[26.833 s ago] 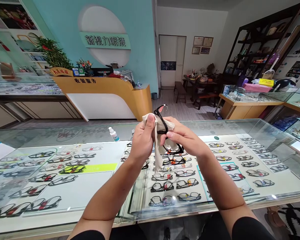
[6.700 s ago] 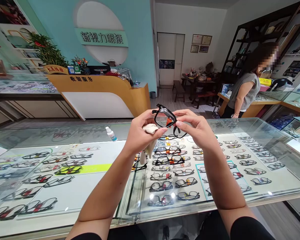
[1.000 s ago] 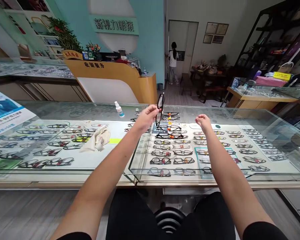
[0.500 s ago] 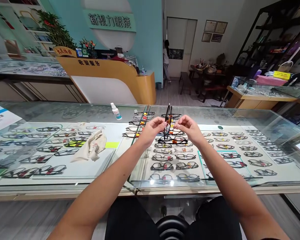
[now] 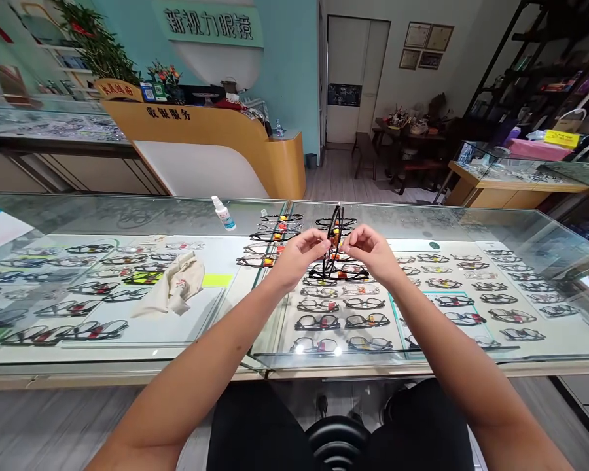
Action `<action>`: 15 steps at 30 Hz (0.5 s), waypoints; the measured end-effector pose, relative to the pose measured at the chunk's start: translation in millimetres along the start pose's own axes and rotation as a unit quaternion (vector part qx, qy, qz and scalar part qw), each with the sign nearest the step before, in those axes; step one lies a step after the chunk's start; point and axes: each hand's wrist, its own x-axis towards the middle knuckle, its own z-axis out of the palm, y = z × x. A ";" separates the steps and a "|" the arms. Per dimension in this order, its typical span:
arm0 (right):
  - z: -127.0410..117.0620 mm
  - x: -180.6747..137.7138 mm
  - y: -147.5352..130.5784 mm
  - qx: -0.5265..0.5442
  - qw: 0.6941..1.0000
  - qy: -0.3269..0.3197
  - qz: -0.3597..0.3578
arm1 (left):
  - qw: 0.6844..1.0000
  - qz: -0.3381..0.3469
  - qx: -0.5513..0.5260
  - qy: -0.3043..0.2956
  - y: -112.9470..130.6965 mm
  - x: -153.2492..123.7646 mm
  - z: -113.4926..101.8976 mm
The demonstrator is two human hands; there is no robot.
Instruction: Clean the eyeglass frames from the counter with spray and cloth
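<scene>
A pair of black-framed eyeglasses is held on end above the glass counter, with an orange-yellow tag at the lens area. My left hand pinches its frame between thumb and fingers. From the other side my right hand closes thumb and fingertips at the edge of the same eyeglasses; the exact contact is small and partly hidden. Behind and below the hands, black eyeglasses lie on the counter top, among several pairs in a column. More pairs rest in rows inside the display case.
On the glass counter, a white spray bottle stands at the back and a crumpled beige cloth lies left. Another column of eyeglasses is left of my hands. A wooden cash desk stands beyond.
My right fingertips have come closer to the eyeglasses, which have turned slightly. The view has shifted a little, and a person by the far door is no longer seen.
</scene>
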 end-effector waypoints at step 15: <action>3.1 -2.9 -4.0 -0.012 1.000 -0.016 0.005 | 0.999 0.015 0.031 -0.014 -3.6 2.7 0.3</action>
